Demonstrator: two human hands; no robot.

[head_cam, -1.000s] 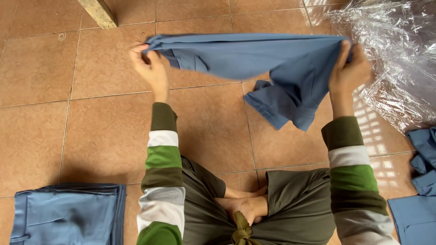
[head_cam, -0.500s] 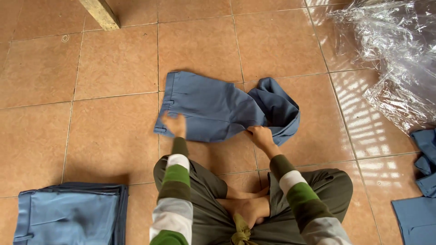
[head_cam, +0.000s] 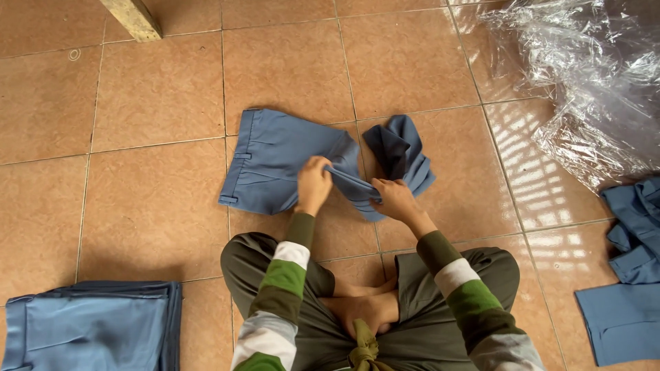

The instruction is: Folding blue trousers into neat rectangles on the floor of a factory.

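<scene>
head view: bare terracotta tiles (head_cam: 158, 89) lie open to the left of and beyond the blue trousers (head_cam: 275, 165), which lie flat on the floor just ahead of the crossed legs; crinkled clear plastic sheeting (head_cam: 591, 82) crowds the right, with loose blue garments (head_cam: 629, 275) below it and a neat stack of folded blue trousers (head_cam: 89, 326) at lower left. the left hand (head_cam: 313, 184) and right hand (head_cam: 392, 199) reach forward close together, each pinching a fold of the smooth woven cloth. the waistband end lies flat and squared, the right end bunched and rumpled.
</scene>
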